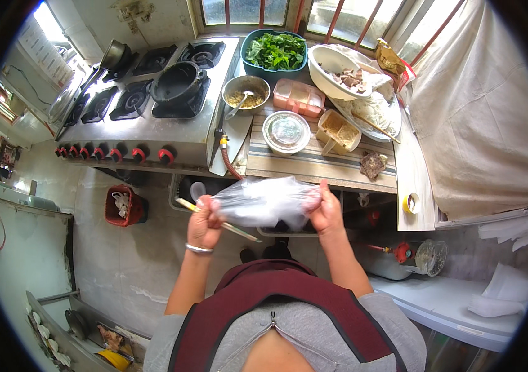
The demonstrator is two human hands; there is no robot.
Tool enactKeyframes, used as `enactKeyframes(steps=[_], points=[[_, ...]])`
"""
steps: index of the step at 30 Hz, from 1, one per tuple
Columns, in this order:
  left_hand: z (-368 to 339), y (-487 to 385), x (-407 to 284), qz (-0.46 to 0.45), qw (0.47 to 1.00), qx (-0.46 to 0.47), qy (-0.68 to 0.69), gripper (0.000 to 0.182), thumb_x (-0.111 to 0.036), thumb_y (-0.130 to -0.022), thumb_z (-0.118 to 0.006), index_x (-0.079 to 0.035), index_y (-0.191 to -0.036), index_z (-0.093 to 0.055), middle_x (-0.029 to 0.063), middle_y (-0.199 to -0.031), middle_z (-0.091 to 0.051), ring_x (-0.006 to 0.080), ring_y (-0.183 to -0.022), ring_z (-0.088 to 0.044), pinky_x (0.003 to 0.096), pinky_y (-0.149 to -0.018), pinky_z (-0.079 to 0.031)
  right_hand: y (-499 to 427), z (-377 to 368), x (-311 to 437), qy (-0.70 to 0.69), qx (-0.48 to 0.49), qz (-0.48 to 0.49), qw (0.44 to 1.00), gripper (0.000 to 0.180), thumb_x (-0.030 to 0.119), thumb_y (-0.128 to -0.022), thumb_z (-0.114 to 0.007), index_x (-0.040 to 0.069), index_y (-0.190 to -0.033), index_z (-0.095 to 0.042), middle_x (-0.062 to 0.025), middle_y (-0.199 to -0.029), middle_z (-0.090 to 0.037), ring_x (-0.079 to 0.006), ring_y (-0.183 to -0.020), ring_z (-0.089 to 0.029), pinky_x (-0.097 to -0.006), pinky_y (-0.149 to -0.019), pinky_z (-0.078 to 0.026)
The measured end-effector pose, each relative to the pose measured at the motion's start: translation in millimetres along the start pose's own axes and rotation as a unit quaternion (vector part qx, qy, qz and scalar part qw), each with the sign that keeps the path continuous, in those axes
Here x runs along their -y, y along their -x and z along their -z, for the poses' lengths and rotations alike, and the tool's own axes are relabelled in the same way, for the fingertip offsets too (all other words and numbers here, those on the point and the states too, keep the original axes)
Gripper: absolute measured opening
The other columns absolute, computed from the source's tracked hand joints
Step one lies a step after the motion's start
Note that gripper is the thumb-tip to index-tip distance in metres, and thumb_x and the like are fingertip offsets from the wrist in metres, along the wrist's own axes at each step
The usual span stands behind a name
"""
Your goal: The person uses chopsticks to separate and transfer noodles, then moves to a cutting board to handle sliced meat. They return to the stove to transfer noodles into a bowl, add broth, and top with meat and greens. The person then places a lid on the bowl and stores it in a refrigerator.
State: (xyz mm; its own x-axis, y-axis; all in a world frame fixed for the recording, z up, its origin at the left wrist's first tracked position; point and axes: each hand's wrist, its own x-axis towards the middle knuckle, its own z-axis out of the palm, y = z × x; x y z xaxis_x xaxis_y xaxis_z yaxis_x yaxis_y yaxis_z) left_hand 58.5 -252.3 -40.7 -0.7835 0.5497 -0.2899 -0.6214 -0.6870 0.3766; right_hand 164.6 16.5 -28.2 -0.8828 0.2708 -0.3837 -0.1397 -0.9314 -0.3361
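A thin clear plastic bag (261, 200), blurred, is stretched between my two hands in front of the counter's edge. My left hand (204, 228) grips one end, together with what looks like wrapped chopsticks (240, 232) slanting out on both sides. The bowl of a clear plastic spoon (197, 189) shows just above that hand. At the bag's other end is my right hand (329, 211), thumb raised and some fingers behind or inside the film. A lidded round takeaway bowl (286, 132) stands beyond the bag on the striped counter mat (287, 168).
A gas stove (185, 135) holding a black pot (175, 86) is at left. Behind the bowl are greens in a basin (273, 69), a metal bowl (245, 86), a pink container (297, 97) and a white meat bowl (334, 86). A red bin (110, 214) stands on the floor.
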Motion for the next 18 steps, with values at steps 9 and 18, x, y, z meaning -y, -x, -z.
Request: enactKeyframes(steps=[9,18], points=[[-25,2,-9,-0.274,0.820,-0.072,-0.497,0.019,-0.008,-0.088,-0.058,-0.001,-0.105,-0.062,0.0029,-0.083,-0.065,0.0065,-0.070,-0.058,0.0174,-0.066,-0.045,6,-41,40,0.486,0.039,0.029,0.873,0.025,0.030,-0.094,-0.050,0.011,-0.078,-0.047,0.0053,-0.058,-0.037,-0.0041,-0.049,-0.033,-0.0196,-0.043,-0.027],[-61,-22,19,-0.071,0.792,0.093,-0.599,0.017,-0.005,-0.076,-0.069,-0.001,-0.091,-0.062,-0.0020,-0.079,-0.060,0.0049,-0.074,-0.052,0.0228,-0.066,-0.044,-12,-71,28,0.641,0.310,0.013,0.702,0.021,0.016,-0.082,-0.066,0.006,-0.093,-0.052,0.0005,-0.081,-0.055,-0.0116,-0.069,-0.055,-0.0242,-0.061,-0.043]])
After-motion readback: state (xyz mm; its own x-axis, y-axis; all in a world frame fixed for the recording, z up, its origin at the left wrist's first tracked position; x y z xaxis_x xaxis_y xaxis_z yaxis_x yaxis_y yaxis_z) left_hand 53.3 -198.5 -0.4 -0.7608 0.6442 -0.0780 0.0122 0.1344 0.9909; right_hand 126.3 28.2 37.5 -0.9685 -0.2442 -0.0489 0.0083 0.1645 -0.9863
